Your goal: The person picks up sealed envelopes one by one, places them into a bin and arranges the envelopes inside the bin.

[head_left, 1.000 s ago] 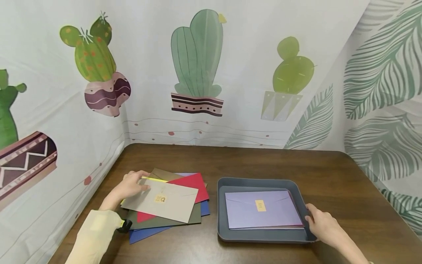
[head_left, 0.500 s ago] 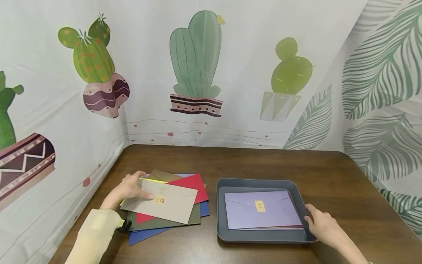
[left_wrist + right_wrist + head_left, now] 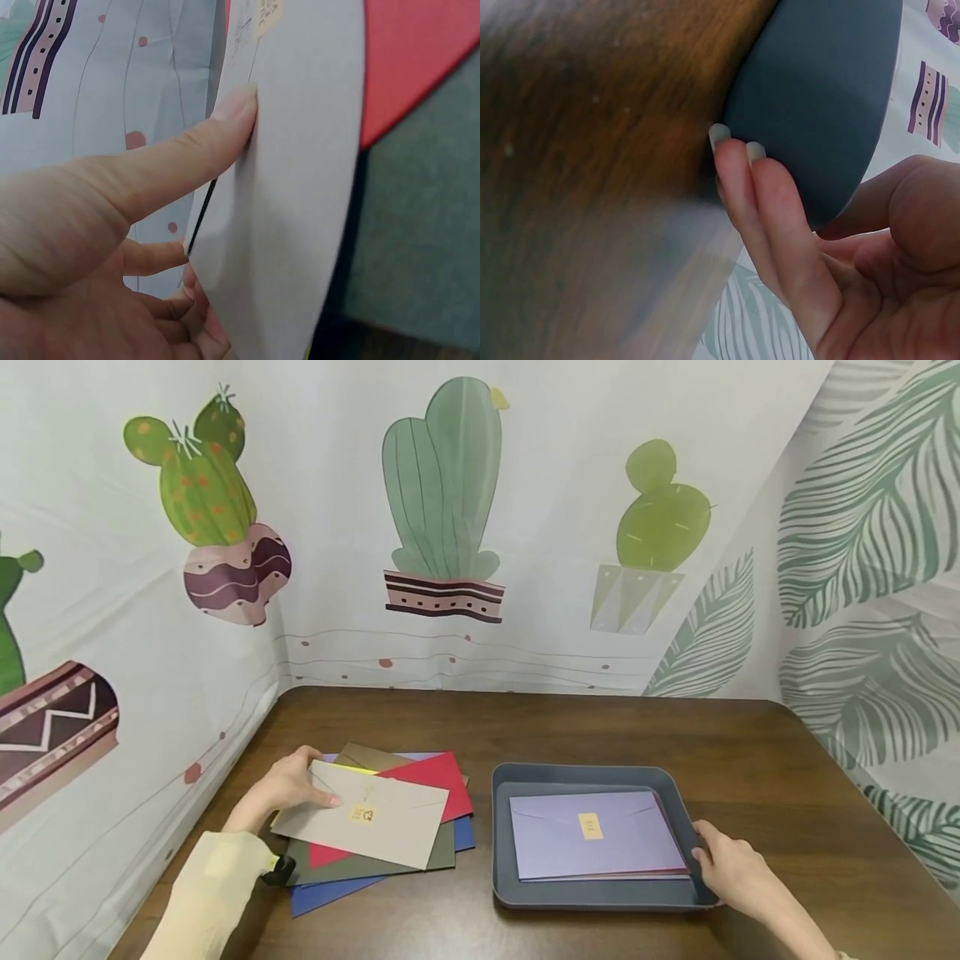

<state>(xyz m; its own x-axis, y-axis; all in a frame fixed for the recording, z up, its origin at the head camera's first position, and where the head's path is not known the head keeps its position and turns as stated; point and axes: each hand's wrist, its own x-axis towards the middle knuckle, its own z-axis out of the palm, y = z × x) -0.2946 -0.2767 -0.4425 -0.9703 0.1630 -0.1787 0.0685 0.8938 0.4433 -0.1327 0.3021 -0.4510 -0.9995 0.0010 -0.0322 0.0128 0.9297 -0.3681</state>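
My left hand (image 3: 288, 783) pinches the left end of a pale grey envelope (image 3: 408, 818) with a gold sticker. In the left wrist view the thumb (image 3: 187, 154) presses on its face while other fingers are behind the edge. Below it lies a loose pile: a red envelope (image 3: 438, 775), a dark green envelope (image 3: 442, 853), a blue envelope (image 3: 333, 895) and a sliver of yellow. My right hand (image 3: 738, 867) grips the right wall of a dark grey tray (image 3: 498, 852), its fingers against the outside in the right wrist view. Inside the tray lies a lilac envelope (image 3: 547, 843) on others.
Both the pile and the tray stand on a brown wooden table (image 3: 555, 727), the pile at the left and the tray right of centre. Behind the table hangs a white cloth (image 3: 330, 527) printed with cacti and leaves.
My left thumb has slid further onto the pale grey envelope, then slightly back left. The yellow edge at the envelope's left end is now hidden. My right hand stays on the tray.
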